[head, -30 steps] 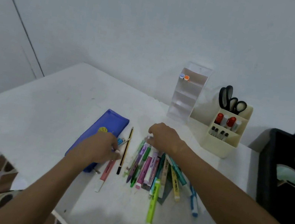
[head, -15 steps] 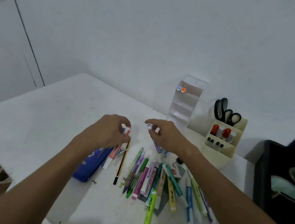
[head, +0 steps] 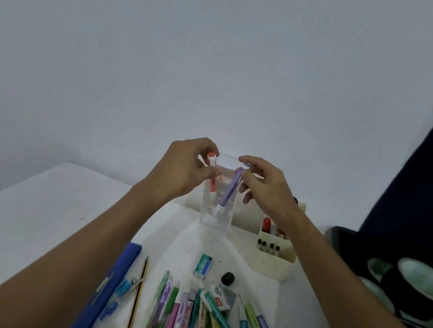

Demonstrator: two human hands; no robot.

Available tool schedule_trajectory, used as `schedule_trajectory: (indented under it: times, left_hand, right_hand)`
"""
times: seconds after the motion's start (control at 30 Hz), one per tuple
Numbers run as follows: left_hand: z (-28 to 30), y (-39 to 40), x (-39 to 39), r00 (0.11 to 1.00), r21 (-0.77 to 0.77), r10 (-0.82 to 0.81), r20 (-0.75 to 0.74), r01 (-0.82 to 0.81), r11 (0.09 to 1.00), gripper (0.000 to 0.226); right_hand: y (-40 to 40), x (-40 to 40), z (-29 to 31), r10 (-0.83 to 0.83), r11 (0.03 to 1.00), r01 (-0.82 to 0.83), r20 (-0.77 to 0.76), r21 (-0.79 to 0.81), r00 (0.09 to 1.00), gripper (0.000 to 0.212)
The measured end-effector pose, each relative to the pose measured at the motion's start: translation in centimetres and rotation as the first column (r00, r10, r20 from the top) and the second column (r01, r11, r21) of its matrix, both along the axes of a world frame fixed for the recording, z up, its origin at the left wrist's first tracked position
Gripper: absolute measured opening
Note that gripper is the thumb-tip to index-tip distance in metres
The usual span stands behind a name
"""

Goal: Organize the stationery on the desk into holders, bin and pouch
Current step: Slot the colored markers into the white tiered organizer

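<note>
Moved since half a second ago: both your hands, up off the desk (head: 14,216) and forward to the clear holder (head: 216,215), each taking a marker with it

Left hand (head: 180,169): pinched on a pink marker (head: 212,183), cap end up, tip pointing down at the holder's top. Whether the tip is already inside, you cannot tell through the clear wall

Right hand (head: 266,186): pinched on a purple marker (head: 230,187), tilted, its white lower end showing well down behind the holder's front wall, so it looks part way in

Hands: close together over the holder's mouth, not touching each other

Clear holder: upright at the back of the desk, just left of the cream holder (head: 273,262), which has red-capped and small black items in it

Left on the desk, near edge: a fanned pile of pens (head: 184,316), one pencil (head: 137,294), an eraser (head: 203,266), a small black cap (head: 227,278), a blue clip-like item (head: 126,287)

Pouch (head: 108,289): blue, flat, left of the pencil; whether it holds anything cannot be told

Bin (head: 339,241): dark, at the desk's right end, tape rolls (head: 417,292) showing in it

Judgement: you have gone from picking to placing. Two markers are nearly stowed, most of the stationery is unsorted, so the task is early. Release each marker only once its tip is below the rim, since the light holder may tip if a marker catches its wall
</note>
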State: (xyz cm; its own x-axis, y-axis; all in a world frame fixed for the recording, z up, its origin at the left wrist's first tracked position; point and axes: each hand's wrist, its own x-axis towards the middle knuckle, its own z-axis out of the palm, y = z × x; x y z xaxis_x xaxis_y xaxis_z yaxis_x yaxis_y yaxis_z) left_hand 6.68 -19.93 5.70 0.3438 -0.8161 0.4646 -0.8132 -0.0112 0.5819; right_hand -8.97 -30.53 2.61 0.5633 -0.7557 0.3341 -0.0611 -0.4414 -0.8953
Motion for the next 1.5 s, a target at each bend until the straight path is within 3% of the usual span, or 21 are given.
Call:
schedule_trajectory:
  times: [0.23,0.33,0.5,0.63,0.77,1.1,1.37,1.5]
  left_hand:
    - [-0.1,-3.0,0.0,0.997,-0.048,-0.065,0.048,0.067,0.997,0.014]
    - [-1.0,-3.7,0.4,0.995,-0.031,-0.068,0.072,0.071,0.997,0.014]
    - [-2.5,-4.2,1.0,0.984,0.018,-0.12,0.132,0.119,0.993,0.012]
    - [-3.0,-4.5,1.4,0.97,0.076,-0.163,0.18,0.151,0.986,0.011]
    - [-3.2,-4.9,1.9,0.975,0.125,-0.157,0.156,0.138,0.983,0.017]
    - [-5.2,-7.7,3.0,0.958,0.189,-0.108,0.265,0.058,0.98,0.032]
    - [-6.7,-9.2,3.1,0.972,0.146,0.062,0.228,-0.097,0.985,0.046]
    - [-6.5,-9.1,2.6,0.969,0.125,0.039,0.246,-0.072,0.99,0.036]
  right_hand:
    - [-1.3,-0.2,-0.3,-0.223,0.924,0.242,0.097,-0.296,0.97,0.017]
    - [-1.1,0.2,-1.1,-0.22,0.9,0.24,0.097,-0.364,0.971,0.018]
    - [-1.6,1.3,-3.1,-0.22,0.834,0.161,-0.05,-0.528,0.974,0.02]
    - [-1.7,2.2,-4.3,-0.192,0.851,0.11,-0.108,-0.513,0.976,0.029]
    - [-1.4,2.9,-4.2,-0.173,0.877,0.123,-0.068,-0.464,0.983,0.027]
    - [-2.3,4.5,-5.3,-0.304,0.871,0.189,-0.195,-0.453,0.932,0.027]
    - [-3.4,5.2,-6.1,-0.458,0.752,0.147,-0.35,-0.642,0.817,0.025]
    - [-3.8,5.2,-6.3,-0.492,0.712,0.106,-0.384,-0.694,0.781,0.029]
